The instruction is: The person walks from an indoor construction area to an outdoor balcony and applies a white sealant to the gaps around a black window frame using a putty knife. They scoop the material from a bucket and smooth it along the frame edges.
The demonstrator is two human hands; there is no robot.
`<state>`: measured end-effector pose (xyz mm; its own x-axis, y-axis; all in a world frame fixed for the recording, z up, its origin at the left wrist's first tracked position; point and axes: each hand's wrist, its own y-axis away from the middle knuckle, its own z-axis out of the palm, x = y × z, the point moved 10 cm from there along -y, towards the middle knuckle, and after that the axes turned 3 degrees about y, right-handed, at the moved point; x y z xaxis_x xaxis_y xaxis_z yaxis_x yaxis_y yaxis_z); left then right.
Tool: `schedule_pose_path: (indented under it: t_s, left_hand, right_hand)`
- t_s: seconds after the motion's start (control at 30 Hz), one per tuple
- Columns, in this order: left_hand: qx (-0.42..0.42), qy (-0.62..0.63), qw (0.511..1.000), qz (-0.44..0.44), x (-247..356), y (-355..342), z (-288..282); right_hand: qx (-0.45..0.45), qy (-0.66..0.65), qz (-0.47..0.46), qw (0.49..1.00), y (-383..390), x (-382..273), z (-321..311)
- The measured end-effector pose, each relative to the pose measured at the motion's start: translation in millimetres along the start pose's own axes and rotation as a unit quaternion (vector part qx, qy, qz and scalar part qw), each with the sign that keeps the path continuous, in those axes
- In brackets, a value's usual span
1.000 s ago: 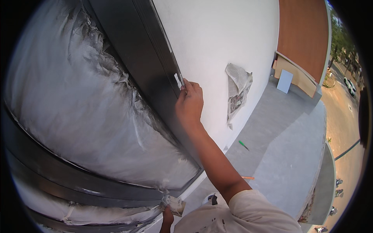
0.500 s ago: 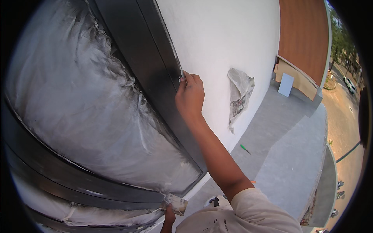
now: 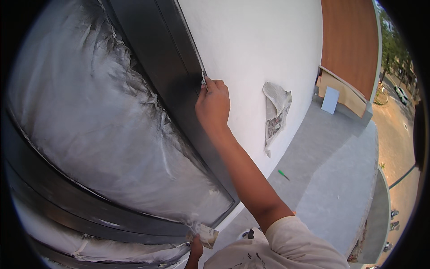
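Observation:
My right hand (image 3: 213,103) is closed on a small, thin pale tool (image 3: 204,78), partly hidden by my fingers, at the edge where the dark frame (image 3: 161,49) meets the white wall (image 3: 242,40). Crumpled, paint-dusted plastic sheeting (image 3: 85,116) covers the area inside the frame. Low at the bottom centre, my left hand (image 3: 195,244) is closed on a beige, smudged flat-sided object (image 3: 207,236), too small to make out, beside the lower frame and loose plastic.
A crumpled paper piece (image 3: 277,112) clings to the wall. A green-handled tool (image 3: 282,174) lies on the grey floor (image 3: 331,193). Boards (image 3: 330,99) lean below a brown panel (image 3: 347,40). Past the curved floor edge are a road, trees and a white car (image 3: 401,95).
My right hand has moved up along the frame's edge with the small tool. The surrounding scene sits slightly lower in the picture. My left hand stays low on the beige object.

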<state>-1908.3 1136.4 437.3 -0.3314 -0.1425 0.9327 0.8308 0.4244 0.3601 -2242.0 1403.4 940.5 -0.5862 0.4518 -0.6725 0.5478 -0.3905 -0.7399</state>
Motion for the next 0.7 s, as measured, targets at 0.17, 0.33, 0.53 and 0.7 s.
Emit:
schedule_pose_path:
  t_s: [0.17,0.33,0.53,0.7]
  left_hand:
    - [0.051,0.043,0.997,0.028,1,15,-2]
    - [-0.011,-0.010,1.000,0.001,-10,0,-1]
    - [0.028,0.029,0.999,0.013,-11,1,-8]
    - [0.017,-0.034,0.999,0.000,-15,7,-10]
  right_hand:
    - [0.006,0.054,-0.008,0.999,2,-15,8]
    - [-0.036,0.014,-0.031,0.999,1,-19,-4]
    - [0.035,0.026,-0.034,0.998,-30,-35,5]
    - [-0.009,0.051,-0.053,0.997,-22,-43,7]
